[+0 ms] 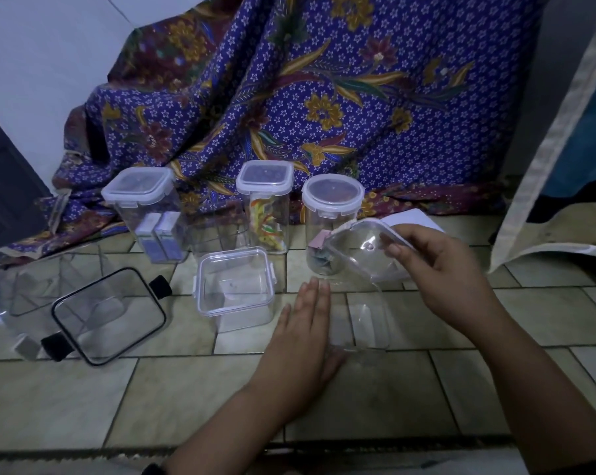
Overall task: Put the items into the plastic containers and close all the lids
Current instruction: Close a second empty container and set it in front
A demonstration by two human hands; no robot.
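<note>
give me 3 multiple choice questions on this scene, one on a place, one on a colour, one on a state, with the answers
1. Where does the round container stand?
A. right of the tall container with colourful contents
B. left of the container with blue boxes
C. nearest the camera

2. What colour are the latches on the rectangular lid at front left?
A. red
B. black
C. yellow

3. What is the right hand doing?
A. lying flat on the tiles
B. hanging idle, holding nothing
C. gripping a clear lid

Answers:
1 A, it stands just to that container's right in the back row.
2 B, both latches show black against the clear plastic.
3 C, its fingers curl round the lid's edge.
</note>
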